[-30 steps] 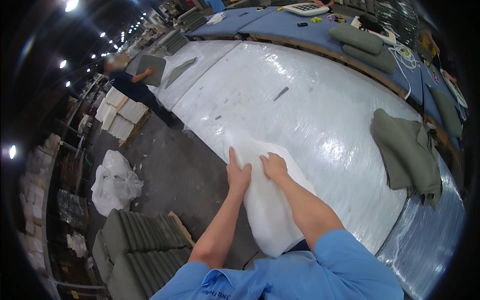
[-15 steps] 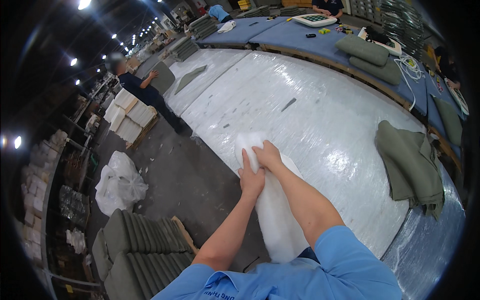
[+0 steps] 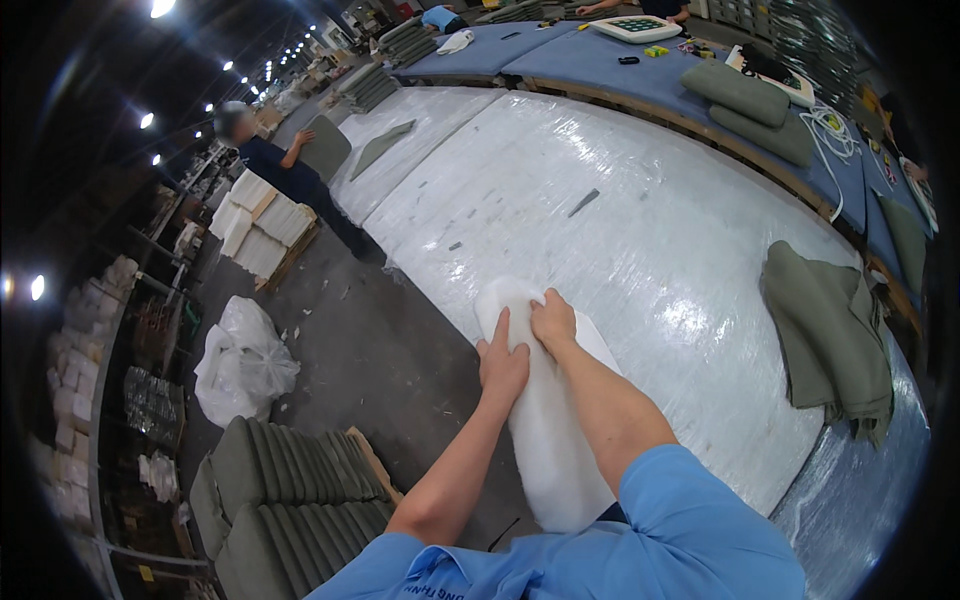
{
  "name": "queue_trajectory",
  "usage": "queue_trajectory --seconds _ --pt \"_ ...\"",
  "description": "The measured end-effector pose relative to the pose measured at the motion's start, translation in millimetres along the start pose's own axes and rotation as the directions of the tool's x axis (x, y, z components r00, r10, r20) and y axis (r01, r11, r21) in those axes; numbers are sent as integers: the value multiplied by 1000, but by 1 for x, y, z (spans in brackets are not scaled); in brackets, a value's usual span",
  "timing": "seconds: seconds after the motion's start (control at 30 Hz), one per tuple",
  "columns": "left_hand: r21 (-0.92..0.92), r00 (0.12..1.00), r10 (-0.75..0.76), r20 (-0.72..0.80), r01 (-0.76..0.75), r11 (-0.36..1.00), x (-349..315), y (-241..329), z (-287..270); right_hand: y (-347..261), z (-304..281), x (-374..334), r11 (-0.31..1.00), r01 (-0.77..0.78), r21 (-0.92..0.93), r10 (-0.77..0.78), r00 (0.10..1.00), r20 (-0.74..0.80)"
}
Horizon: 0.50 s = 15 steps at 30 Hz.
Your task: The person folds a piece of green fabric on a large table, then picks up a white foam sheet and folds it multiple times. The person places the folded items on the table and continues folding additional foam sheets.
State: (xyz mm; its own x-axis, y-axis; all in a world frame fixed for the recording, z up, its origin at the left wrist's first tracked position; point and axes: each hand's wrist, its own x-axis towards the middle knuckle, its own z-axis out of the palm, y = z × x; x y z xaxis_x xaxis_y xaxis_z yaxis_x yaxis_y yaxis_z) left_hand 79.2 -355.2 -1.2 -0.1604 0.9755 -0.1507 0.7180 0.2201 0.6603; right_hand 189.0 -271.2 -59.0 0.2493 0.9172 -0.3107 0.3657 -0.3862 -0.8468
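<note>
A long, soft white wadded cushion pad (image 3: 555,430) runs from my body out over the near edge of the plastic-covered table. My left hand (image 3: 504,368) grips its left side, index finger stretched along the top. At the pad's far right edge, my right hand (image 3: 554,320) pinches the white wadding with bent fingers. A flat white edge shows beside the pad, under my right forearm. What lies inside the wadding is hidden.
A crumpled green cloth (image 3: 825,335) lies at the table's right. Stacked green cushions (image 3: 290,500) and a clear plastic bag (image 3: 245,360) stand on the left. Blue-topped tables (image 3: 600,75) line the far side. A co-worker (image 3: 285,175) holds a green cushion at the far left.
My hands have moved a little apart on the pad; the right one has shifted rightward along its edge. The pad's far end looks flatter and more spread.
</note>
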Motion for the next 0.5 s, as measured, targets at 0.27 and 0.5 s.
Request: queue_trajectory --seconds 0.27,0.5 --pt "2 995 -93 -39 93 996 -12 -23 -16 -15 3 5 898 -201 390 75 946 316" --pt "-31 1000 -21 -10 21 999 -11 18 6 -27 5 19 982 185 26 -185 983 14"
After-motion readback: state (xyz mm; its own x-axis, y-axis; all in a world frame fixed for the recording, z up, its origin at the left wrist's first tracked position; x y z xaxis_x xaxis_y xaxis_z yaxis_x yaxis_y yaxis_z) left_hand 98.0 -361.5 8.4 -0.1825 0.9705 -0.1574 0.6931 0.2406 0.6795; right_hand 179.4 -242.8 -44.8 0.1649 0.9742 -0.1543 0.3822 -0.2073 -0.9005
